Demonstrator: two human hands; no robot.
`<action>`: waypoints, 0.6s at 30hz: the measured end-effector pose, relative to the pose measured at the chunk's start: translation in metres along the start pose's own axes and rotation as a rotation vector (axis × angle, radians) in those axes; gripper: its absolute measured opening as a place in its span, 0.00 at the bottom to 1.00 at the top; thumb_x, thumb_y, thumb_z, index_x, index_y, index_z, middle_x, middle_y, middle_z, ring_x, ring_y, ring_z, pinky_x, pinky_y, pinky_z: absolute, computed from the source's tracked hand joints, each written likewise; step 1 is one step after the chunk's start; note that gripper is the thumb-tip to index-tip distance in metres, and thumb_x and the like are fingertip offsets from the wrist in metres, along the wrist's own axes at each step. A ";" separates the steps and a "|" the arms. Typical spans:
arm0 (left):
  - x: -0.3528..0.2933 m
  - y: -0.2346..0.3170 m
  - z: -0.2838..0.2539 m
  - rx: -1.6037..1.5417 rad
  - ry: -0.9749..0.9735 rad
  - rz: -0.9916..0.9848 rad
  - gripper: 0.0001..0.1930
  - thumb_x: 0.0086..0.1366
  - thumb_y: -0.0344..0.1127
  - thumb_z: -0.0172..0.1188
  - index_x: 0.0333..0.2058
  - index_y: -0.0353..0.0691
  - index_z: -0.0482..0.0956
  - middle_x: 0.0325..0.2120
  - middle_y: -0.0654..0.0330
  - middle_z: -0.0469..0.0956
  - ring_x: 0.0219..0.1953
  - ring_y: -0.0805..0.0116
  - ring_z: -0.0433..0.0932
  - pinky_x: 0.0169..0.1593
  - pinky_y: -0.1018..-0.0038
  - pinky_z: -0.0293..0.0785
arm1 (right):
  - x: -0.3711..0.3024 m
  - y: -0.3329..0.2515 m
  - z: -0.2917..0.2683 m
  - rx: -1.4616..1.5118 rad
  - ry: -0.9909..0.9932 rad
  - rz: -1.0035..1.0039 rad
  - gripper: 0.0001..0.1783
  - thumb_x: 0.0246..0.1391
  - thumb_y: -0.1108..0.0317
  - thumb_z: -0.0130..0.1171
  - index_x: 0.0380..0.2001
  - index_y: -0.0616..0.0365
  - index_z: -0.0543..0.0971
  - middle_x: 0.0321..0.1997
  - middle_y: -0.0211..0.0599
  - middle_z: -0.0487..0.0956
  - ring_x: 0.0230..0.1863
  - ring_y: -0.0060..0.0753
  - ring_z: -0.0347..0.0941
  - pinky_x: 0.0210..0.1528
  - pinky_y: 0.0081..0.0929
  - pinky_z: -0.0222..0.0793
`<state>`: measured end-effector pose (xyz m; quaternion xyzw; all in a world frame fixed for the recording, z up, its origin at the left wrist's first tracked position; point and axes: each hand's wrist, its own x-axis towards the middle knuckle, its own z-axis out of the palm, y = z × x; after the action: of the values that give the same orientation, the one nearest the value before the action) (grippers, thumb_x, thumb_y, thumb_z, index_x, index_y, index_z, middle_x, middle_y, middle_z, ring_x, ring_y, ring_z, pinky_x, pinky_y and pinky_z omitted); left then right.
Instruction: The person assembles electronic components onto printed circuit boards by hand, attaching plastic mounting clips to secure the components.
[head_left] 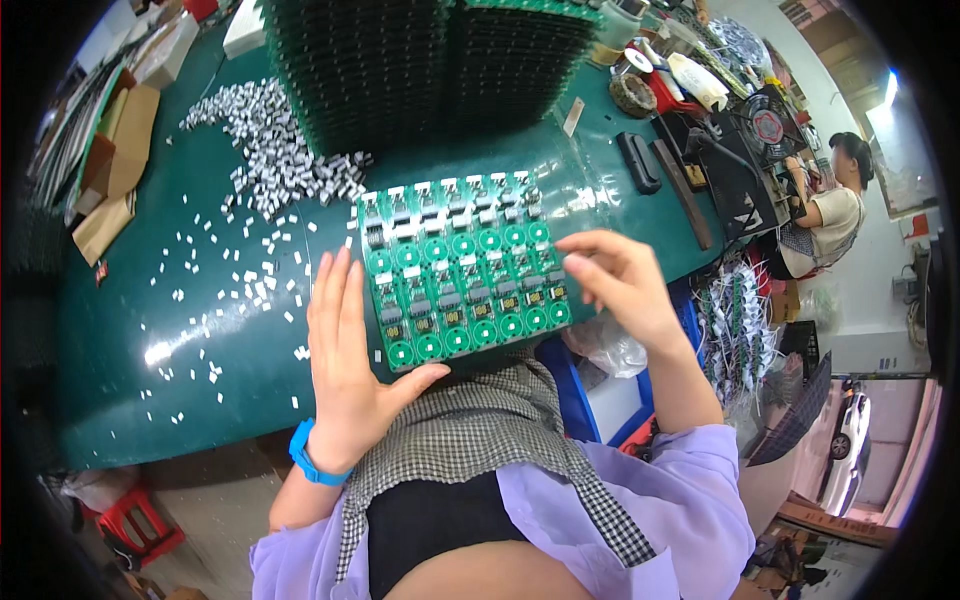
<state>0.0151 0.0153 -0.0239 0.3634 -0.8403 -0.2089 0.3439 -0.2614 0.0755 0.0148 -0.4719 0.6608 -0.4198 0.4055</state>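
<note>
A green circuit board panel (465,275) lies at the table's near edge, its rows set with small parts and round pads. My left hand (350,365) is open along its left side, fingers stretched out and thumb at the near left corner. On the right edge, my right hand (625,285) has its index finger and thumb brought together at the panel, the other fingers curled below. Left of the panel lie many loose small white pieces (285,165), heaped farther back and scattered nearer my left hand.
Tall stacks of green boards (400,80) stand behind the panel. A black case (638,162) and a dark bar (682,195) lie at right. Below the right edge sits a blue bin (590,395) with clear plastic. Another person (832,215) sits at far right. Cardboard (120,150) stands left.
</note>
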 end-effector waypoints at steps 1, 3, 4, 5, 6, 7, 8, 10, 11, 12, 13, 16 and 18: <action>-0.004 0.001 0.000 -0.037 -0.042 -0.038 0.50 0.44 0.39 0.72 0.63 0.30 0.53 0.64 0.42 0.52 0.67 0.44 0.50 0.67 0.56 0.47 | -0.001 0.005 0.002 0.091 -0.024 0.070 0.10 0.57 0.69 0.57 0.40 0.62 0.78 0.27 0.23 0.75 0.22 0.11 0.67 0.21 0.11 0.60; -0.007 0.000 0.003 -0.074 -0.050 -0.038 0.49 0.45 0.41 0.71 0.63 0.30 0.54 0.64 0.42 0.52 0.67 0.45 0.50 0.67 0.57 0.47 | 0.004 0.009 0.003 0.253 -0.070 0.149 0.09 0.56 0.68 0.58 0.38 0.61 0.77 0.26 0.22 0.74 0.21 0.11 0.66 0.20 0.11 0.59; -0.007 -0.001 0.003 -0.079 -0.057 -0.042 0.49 0.46 0.42 0.71 0.63 0.30 0.54 0.64 0.43 0.52 0.67 0.45 0.50 0.67 0.57 0.47 | 0.009 0.011 0.003 0.327 -0.099 0.180 0.08 0.56 0.68 0.59 0.37 0.61 0.77 0.25 0.21 0.74 0.21 0.11 0.66 0.20 0.11 0.59; -0.010 -0.004 0.006 -0.089 -0.046 -0.056 0.49 0.46 0.43 0.71 0.63 0.30 0.54 0.65 0.43 0.51 0.67 0.44 0.50 0.67 0.56 0.47 | 0.014 0.018 0.006 0.401 -0.112 0.182 0.08 0.55 0.68 0.59 0.36 0.60 0.77 0.25 0.21 0.73 0.21 0.11 0.65 0.20 0.11 0.59; -0.011 -0.007 0.007 -0.081 -0.043 -0.038 0.49 0.49 0.49 0.69 0.63 0.31 0.54 0.65 0.42 0.50 0.67 0.44 0.50 0.67 0.56 0.47 | 0.013 0.016 0.007 0.441 -0.114 0.196 0.08 0.56 0.68 0.59 0.35 0.61 0.77 0.25 0.21 0.74 0.22 0.11 0.65 0.21 0.12 0.60; -0.010 -0.007 0.008 -0.120 -0.013 -0.020 0.49 0.50 0.52 0.68 0.63 0.31 0.54 0.65 0.42 0.50 0.67 0.44 0.49 0.66 0.55 0.47 | 0.012 0.013 0.005 0.481 -0.130 0.179 0.08 0.56 0.67 0.59 0.36 0.61 0.77 0.27 0.22 0.74 0.24 0.12 0.67 0.25 0.13 0.62; -0.010 -0.003 0.007 -0.158 0.013 -0.017 0.50 0.50 0.55 0.67 0.63 0.31 0.54 0.65 0.42 0.50 0.67 0.44 0.49 0.66 0.55 0.47 | 0.010 0.013 0.002 0.523 -0.156 0.174 0.09 0.56 0.67 0.59 0.36 0.61 0.77 0.28 0.23 0.75 0.27 0.13 0.68 0.28 0.14 0.64; -0.003 0.006 -0.001 -0.150 0.043 0.052 0.50 0.48 0.54 0.69 0.63 0.31 0.55 0.65 0.41 0.50 0.67 0.42 0.49 0.66 0.54 0.47 | 0.007 0.002 -0.001 0.507 -0.107 0.100 0.09 0.55 0.67 0.59 0.36 0.61 0.78 0.29 0.24 0.75 0.27 0.13 0.68 0.30 0.15 0.64; 0.001 0.010 -0.007 -0.149 0.059 0.112 0.51 0.46 0.52 0.71 0.62 0.31 0.56 0.64 0.40 0.51 0.66 0.41 0.49 0.66 0.53 0.48 | 0.004 -0.005 -0.005 0.493 -0.052 0.044 0.08 0.55 0.67 0.60 0.35 0.61 0.78 0.29 0.24 0.76 0.28 0.13 0.68 0.32 0.15 0.64; 0.006 0.009 -0.013 -0.140 0.069 0.106 0.51 0.46 0.52 0.71 0.62 0.31 0.56 0.64 0.40 0.51 0.66 0.41 0.49 0.66 0.53 0.48 | 0.005 -0.011 -0.018 0.475 -0.076 0.012 0.08 0.54 0.68 0.60 0.34 0.60 0.78 0.29 0.24 0.76 0.29 0.13 0.68 0.33 0.14 0.62; 0.016 0.003 -0.022 -0.088 0.118 0.159 0.48 0.49 0.52 0.68 0.62 0.31 0.57 0.64 0.41 0.53 0.66 0.42 0.51 0.65 0.53 0.48 | 0.007 -0.019 -0.028 0.451 -0.010 -0.026 0.07 0.53 0.68 0.61 0.33 0.60 0.79 0.26 0.20 0.74 0.25 0.11 0.64 0.28 0.12 0.58; 0.057 -0.037 -0.026 -0.005 0.200 0.064 0.30 0.59 0.40 0.59 0.58 0.33 0.64 0.60 0.48 0.62 0.64 0.48 0.57 0.64 0.58 0.52 | 0.031 -0.016 -0.090 0.387 0.137 -0.082 0.07 0.52 0.69 0.61 0.34 0.59 0.80 0.24 0.16 0.73 0.20 0.05 0.58 0.21 0.10 0.49; 0.078 -0.083 -0.024 0.319 0.192 -0.037 0.24 0.58 0.32 0.60 0.53 0.35 0.70 0.55 0.47 0.67 0.60 0.50 0.63 0.62 0.61 0.57 | 0.066 -0.034 -0.123 0.401 0.021 -0.118 0.11 0.53 0.70 0.58 0.39 0.65 0.78 0.35 0.29 0.81 0.32 0.16 0.77 0.34 0.14 0.71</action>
<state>0.0325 -0.1000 -0.0238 0.4469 -0.8192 -0.0435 0.3568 -0.3818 0.0267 0.0764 -0.4151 0.5396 -0.5708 0.4589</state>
